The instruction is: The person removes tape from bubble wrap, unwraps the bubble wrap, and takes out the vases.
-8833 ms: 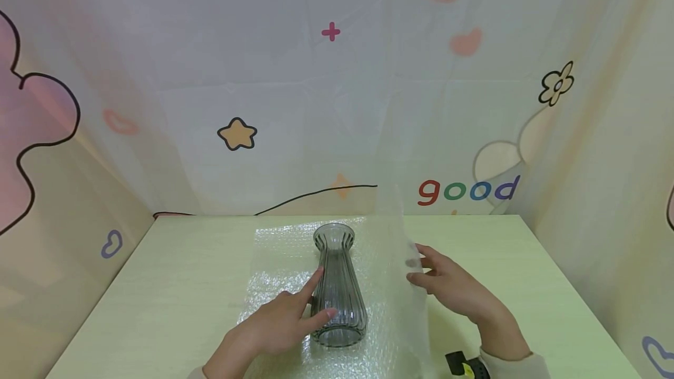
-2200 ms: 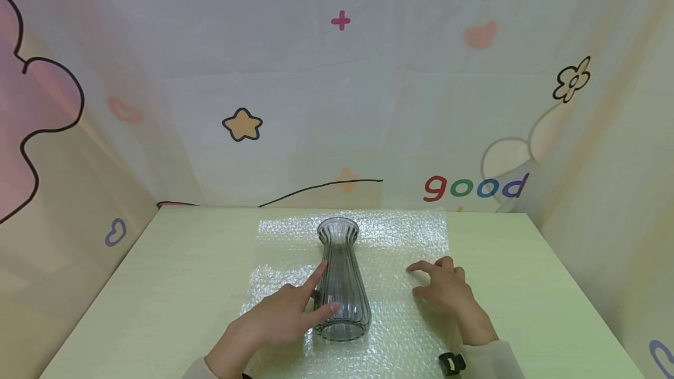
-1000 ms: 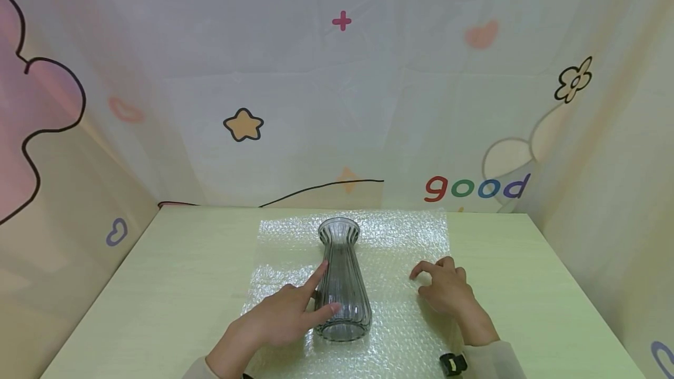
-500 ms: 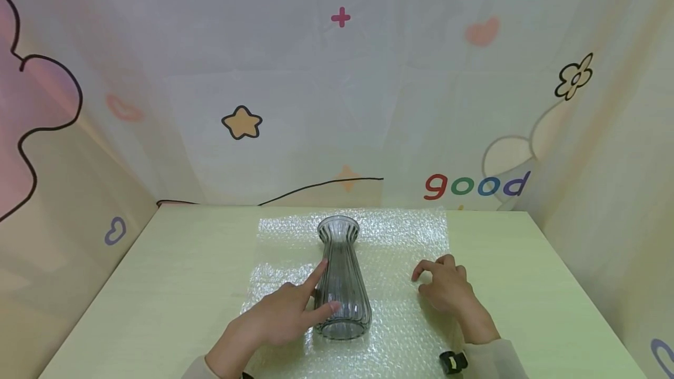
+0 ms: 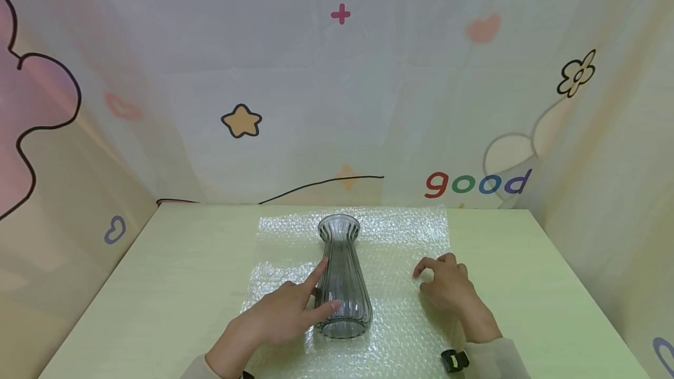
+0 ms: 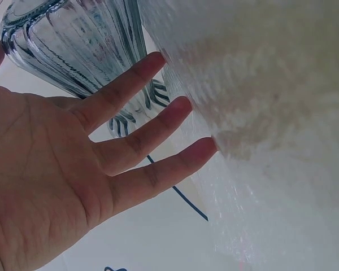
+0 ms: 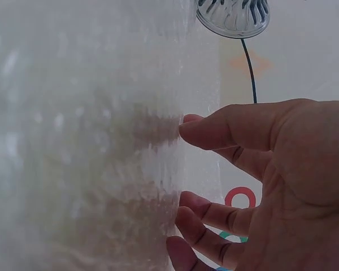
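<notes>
A grey ribbed glass vase [image 5: 344,285] lies on its side on a sheet of clear bubble wrap [image 5: 392,320], its flared mouth pointing away. My left hand [image 5: 279,312] rests at the vase's left side, index finger along the glass and thumb across its lower body. In the left wrist view, the other fingers [image 6: 150,169] are spread straight with their tips on the bubble wrap. My right hand [image 5: 450,288] rests with its fingertips on the bubble wrap right of the vase, fingers loosely bent. The right wrist view shows the thumb [image 7: 214,130] and fingertips against the wrap, holding nothing.
The pale green table [image 5: 158,285] extends on both sides of the wrap. Behind it hangs a patterned curtain [image 5: 295,75] with stars, hearts and the word "good". A dark strap [image 5: 454,360] is at the right wrist.
Earlier my right hand held up the wrap's right edge; now that side lies flat on the table. Over the last second my right fingertips shifted slightly right. The left hand and vase stayed put.
</notes>
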A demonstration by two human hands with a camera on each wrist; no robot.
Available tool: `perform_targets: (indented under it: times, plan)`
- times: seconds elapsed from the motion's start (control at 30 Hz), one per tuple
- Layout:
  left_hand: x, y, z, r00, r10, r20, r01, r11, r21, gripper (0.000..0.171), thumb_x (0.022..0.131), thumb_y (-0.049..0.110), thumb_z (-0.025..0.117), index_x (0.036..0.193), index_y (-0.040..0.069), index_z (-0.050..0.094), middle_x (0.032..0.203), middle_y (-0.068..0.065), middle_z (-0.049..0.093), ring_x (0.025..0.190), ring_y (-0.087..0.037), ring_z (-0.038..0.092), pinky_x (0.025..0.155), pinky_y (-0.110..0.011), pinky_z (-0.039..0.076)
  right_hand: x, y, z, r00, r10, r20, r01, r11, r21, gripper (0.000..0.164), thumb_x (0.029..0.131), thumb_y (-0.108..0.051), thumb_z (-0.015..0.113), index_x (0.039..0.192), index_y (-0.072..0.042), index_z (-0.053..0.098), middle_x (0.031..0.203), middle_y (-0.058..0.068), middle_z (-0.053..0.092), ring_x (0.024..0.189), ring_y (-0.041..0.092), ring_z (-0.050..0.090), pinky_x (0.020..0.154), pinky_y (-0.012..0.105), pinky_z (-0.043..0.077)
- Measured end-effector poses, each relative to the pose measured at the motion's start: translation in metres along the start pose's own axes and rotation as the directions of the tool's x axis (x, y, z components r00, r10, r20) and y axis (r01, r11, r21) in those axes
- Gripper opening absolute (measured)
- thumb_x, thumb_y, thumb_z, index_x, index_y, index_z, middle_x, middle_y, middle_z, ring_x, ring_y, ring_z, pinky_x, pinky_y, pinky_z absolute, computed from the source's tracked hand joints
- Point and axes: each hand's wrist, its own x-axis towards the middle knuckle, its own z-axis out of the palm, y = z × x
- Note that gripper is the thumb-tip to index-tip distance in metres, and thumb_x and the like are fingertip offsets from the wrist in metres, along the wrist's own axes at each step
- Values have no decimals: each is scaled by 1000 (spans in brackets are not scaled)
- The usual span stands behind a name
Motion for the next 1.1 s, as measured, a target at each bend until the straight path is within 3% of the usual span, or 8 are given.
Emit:
perform_targets:
  times: [0.17, 0.33, 0.57, 0.7, 0.8, 0.93, 1.1]
  plan:
    - [0, 0, 0, 1000, -6, 5, 6, 1000, -2, 96, 89, 92, 28, 166, 41, 0, 135, -11, 69, 138, -39, 54, 103, -59, 50, 0, -1, -2, 1000, -8, -17, 8, 1000, -5, 33, 91, -11, 68, 123, -18, 70, 127, 27, 48, 111, 43, 45, 72, 44, 49]
    - [0, 0, 0, 1000, -1, 5, 1, 1000, -1, 97, 89, 91, 28, 166, 40, 0, 132, -13, 71, 136, -38, 57, 102, -58, 51, -2, -7, -1, 999, -34, -35, 33, 999, -20, 47, 91, -16, 72, 138, -15, 64, 132, 30, 49, 114, 46, 46, 77, 50, 50]
    - [1, 0, 0, 1000, 2, 9, -2, 1000, 1, 97, 89, 91, 29, 166, 39, 0, 126, -14, 73, 132, -36, 60, 100, -56, 52, -2, -13, 5, 984, -172, -48, 172, 985, -12, 50, 92, -12, 73, 140, -6, 63, 150, 30, 46, 133, 57, 41, 100, 71, 44]
    - [0, 0, 0, 1000, -1, 12, 1, 1000, -2, 98, 89, 92, 29, 166, 40, 0, 123, -13, 73, 131, -34, 61, 99, -55, 53, -1, -13, 10, 970, -243, -15, 243, 970, -11, 49, 94, -11, 69, 142, -3, 61, 153, 31, 46, 138, 58, 40, 108, 73, 37]
    - [0, 0, -1, 1000, -4, 12, 4, 1000, -3, 98, 89, 91, 29, 166, 39, 1, 124, -13, 73, 130, -34, 60, 98, -55, 53, -1, -13, 12, 970, -243, 4, 243, 970, -18, 47, 95, -12, 67, 141, -2, 62, 152, 31, 47, 139, 58, 40, 110, 73, 36]
    - [0, 0, -1, 1000, 0, 11, -1, 1000, 2, 98, 90, 90, 30, 167, 38, 1, 109, -8, 74, 125, -31, 63, 94, -51, 54, -2, -14, 13, 976, -215, 21, 216, 976, -33, 46, 96, -14, 66, 141, -4, 62, 152, 30, 47, 140, 56, 40, 109, 73, 37]
    - [0, 0, -2, 1000, 9, 11, -9, 1000, 5, 98, 91, 90, 30, 167, 35, 2, 111, -10, 74, 121, -30, 65, 92, -50, 55, -4, -15, 13, 979, -202, 29, 203, 978, -52, 47, 97, -17, 66, 143, -6, 62, 154, 27, 46, 141, 55, 40, 108, 73, 38]
